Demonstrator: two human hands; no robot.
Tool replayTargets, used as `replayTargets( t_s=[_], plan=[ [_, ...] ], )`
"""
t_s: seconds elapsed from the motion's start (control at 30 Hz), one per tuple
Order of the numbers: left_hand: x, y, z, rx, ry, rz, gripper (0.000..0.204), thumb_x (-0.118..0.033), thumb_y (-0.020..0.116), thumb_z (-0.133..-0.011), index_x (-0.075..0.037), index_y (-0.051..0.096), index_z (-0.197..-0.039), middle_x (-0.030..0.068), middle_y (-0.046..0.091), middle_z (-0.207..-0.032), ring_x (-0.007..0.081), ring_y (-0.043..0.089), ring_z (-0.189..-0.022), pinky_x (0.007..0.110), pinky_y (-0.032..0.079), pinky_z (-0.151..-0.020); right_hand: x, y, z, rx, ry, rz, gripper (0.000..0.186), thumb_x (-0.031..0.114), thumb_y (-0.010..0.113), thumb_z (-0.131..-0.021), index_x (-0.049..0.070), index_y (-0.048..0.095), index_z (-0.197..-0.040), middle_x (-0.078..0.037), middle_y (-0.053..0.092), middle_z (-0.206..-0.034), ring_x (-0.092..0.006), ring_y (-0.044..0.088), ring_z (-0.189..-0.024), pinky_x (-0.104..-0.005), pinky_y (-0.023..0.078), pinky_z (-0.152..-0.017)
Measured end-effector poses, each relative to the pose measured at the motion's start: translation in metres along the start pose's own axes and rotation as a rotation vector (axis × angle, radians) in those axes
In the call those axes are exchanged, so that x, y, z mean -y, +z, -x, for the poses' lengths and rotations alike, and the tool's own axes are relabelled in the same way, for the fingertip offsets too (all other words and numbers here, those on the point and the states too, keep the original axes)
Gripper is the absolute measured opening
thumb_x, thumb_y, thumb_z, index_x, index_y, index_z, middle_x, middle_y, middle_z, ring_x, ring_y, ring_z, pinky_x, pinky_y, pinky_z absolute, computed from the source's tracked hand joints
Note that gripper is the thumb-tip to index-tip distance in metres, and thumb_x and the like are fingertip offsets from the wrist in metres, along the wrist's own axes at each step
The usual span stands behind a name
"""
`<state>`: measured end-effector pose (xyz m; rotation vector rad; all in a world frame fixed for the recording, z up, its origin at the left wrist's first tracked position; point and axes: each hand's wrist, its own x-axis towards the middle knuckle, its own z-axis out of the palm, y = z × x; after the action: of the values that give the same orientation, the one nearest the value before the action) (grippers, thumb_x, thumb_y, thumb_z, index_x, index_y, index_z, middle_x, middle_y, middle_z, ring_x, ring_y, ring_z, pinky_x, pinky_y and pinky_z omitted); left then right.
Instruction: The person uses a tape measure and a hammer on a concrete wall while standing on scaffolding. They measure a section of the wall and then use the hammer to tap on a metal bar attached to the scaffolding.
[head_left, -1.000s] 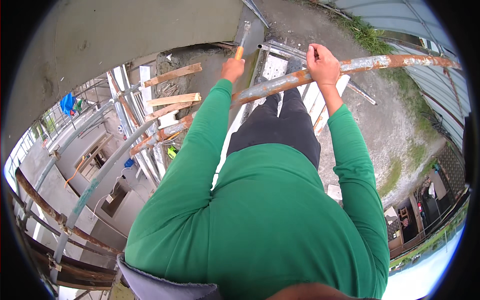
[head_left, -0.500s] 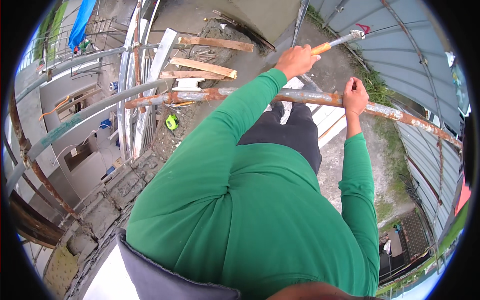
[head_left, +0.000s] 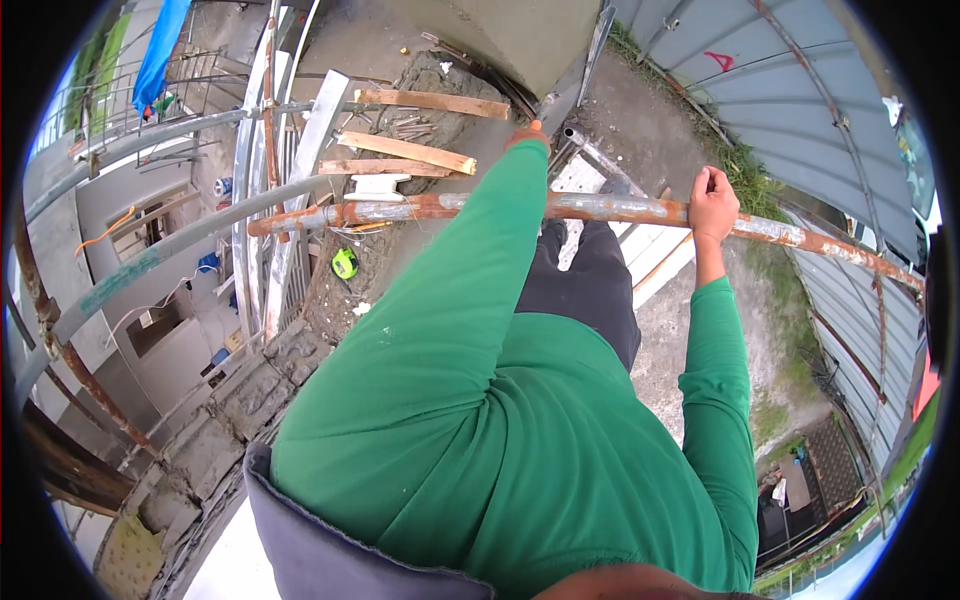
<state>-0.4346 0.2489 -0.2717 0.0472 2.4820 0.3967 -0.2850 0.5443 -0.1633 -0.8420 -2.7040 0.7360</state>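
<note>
My left hand [head_left: 526, 137] is stretched far forward past the scaffold pipe, mostly hidden behind its green sleeve. It is closed on a hammer [head_left: 537, 126]; only a bit of the orange handle shows, and the head cannot be made out. Across in front of me runs a rusty, paint-spotted scaffold pipe [head_left: 620, 208]. At its right part my right hand [head_left: 713, 205] lies over the pipe with fingers curled together, their tips beyond it. Whatever those fingers may hold is hidden. Below the pipe are white boards [head_left: 655, 265] by my dark trousers.
Wooden planks [head_left: 410, 150], a white plastic piece [head_left: 376, 187] and a lime-green tape measure [head_left: 344, 263] lie to the left. Metal studs [head_left: 305, 150] and pipes stand beyond them. A corrugated metal fence [head_left: 770, 80] closes the right side. A short metal tube [head_left: 600, 155] slants beyond the pipe.
My left hand has swung left with the hammer, from beyond the pipe's middle, and the hammer's head is now out of sight. My right hand stays at the pipe, fingers still curled.
</note>
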Motion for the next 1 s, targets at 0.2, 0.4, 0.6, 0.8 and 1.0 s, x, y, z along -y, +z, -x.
replayTargets(
  t_s=[0.2,0.4,0.6,0.8,1.0],
  plan=[
    [-0.019,0.016,0.016,0.251,-0.167,0.183,0.046,-0.04,0.064,-0.098,-0.001,0.073,-0.12,0.0191,0.076,-0.114,0.0349,0.072,-0.111,0.043,0.057,-0.093,0.005,0.001,-0.002,0.015,0.008,-0.029,0.02,0.03,0.067,-0.096,0.013,0.077,-0.1,-0.009,0.077,-0.086,-0.0284,0.074,-0.077,-0.0415,0.058,-0.072],
    [-0.062,-0.034,0.07,0.174,0.146,0.246,0.05,-0.045,0.062,-0.1,0.003,0.071,-0.096,0.0256,0.073,-0.084,0.0426,0.073,-0.077,0.052,0.056,-0.074,0.0,0.0,0.001,0.037,0.042,-0.017,0.023,0.033,0.066,-0.097,0.013,0.077,-0.101,-0.009,0.077,-0.087,-0.0281,0.074,-0.079,-0.0413,0.058,-0.075],
    [-0.117,-0.086,0.107,-0.09,0.39,0.243,0.048,-0.048,0.06,-0.102,0.0,0.062,-0.106,0.0249,0.073,-0.085,0.0462,0.073,-0.084,0.058,0.057,-0.075,0.001,-0.002,0.0,0.043,0.043,0.001,0.023,0.033,0.066,-0.096,0.013,0.077,-0.101,-0.009,0.077,-0.088,-0.0284,0.075,-0.081,-0.0418,0.058,-0.076],
    [-0.118,-0.086,0.062,-0.317,0.582,0.235,0.048,-0.051,0.058,-0.103,-0.003,0.054,-0.101,0.0265,0.072,-0.082,0.0506,0.07,-0.082,0.061,0.055,-0.07,0.002,-0.005,0.002,0.055,0.038,-0.015,0.023,0.032,0.065,-0.096,0.013,0.077,-0.1,-0.009,0.077,-0.089,-0.0303,0.075,-0.082,-0.0429,0.058,-0.075],
    [0.109,0.109,-0.055,0.032,-0.079,0.032,0.053,-0.043,0.061,-0.101,-0.005,0.058,-0.14,0.0234,0.074,-0.113,0.0423,0.07,-0.112,0.053,0.054,-0.098,0.005,0.006,-0.001,0.03,-0.035,-0.019,0.02,0.031,0.066,-0.096,0.014,0.077,-0.099,-0.009,0.077,-0.088,-0.0297,0.075,-0.079,-0.0426,0.058,-0.073]
  ],
)
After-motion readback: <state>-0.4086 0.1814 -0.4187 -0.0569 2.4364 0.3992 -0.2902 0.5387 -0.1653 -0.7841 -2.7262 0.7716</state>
